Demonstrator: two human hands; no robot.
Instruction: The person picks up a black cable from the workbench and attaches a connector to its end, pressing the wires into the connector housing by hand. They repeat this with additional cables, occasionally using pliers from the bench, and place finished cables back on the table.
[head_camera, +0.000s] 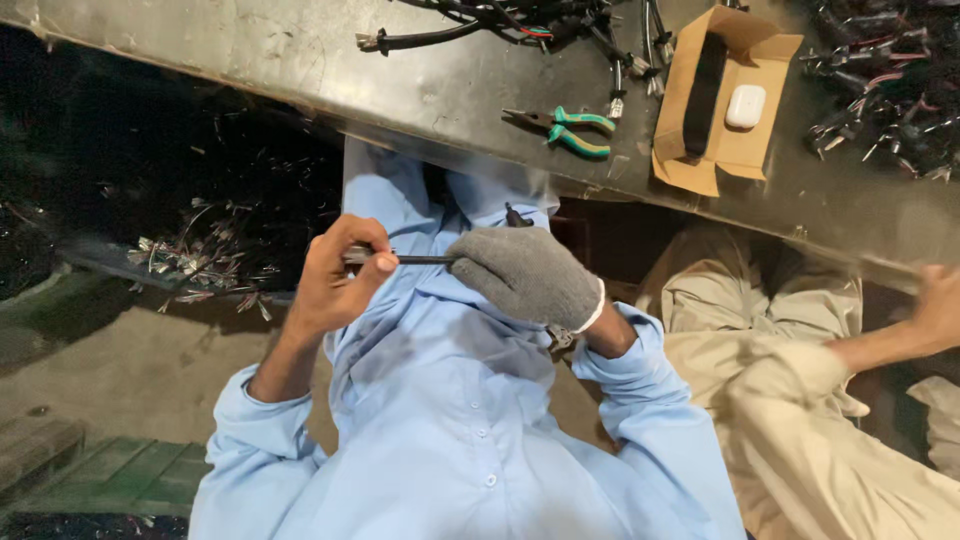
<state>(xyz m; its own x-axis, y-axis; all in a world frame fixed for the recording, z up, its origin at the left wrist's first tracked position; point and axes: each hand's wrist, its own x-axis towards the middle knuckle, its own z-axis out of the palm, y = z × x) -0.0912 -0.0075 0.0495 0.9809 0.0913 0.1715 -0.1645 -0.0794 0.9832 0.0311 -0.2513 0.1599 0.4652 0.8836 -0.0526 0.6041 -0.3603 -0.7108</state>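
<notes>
**Two hands grip a thin black cable over the lap**

Centre of frame: the person's bare left hand (335, 275) pinches one end of a thin black cable (420, 260), fingers (365, 250) curled tight around its thicker end piece. The right hand (525, 275), in a grey knit glove, closes on the other end, fingers pressed together around it. The cable runs level between the two hands, in front of the light blue shirt (450, 400). A small dark tip shows just above the glove; what it is cannot be told.

Upper part of frame: dark table (300, 60) edge. On it, green-handled pliers (565, 130) lie flat, upper centre. To their right, an open cardboard box (735, 150) holds a small white case (745, 105) and a black strip. Bundles of dark wires (520, 20) lie at top centre and top right.

Left of frame: loose cut wire pieces (200, 260) lie in the dark under the table.

Right edge: another person's hand (940, 310) and a beige sleeve, well apart from the cable.
</notes>
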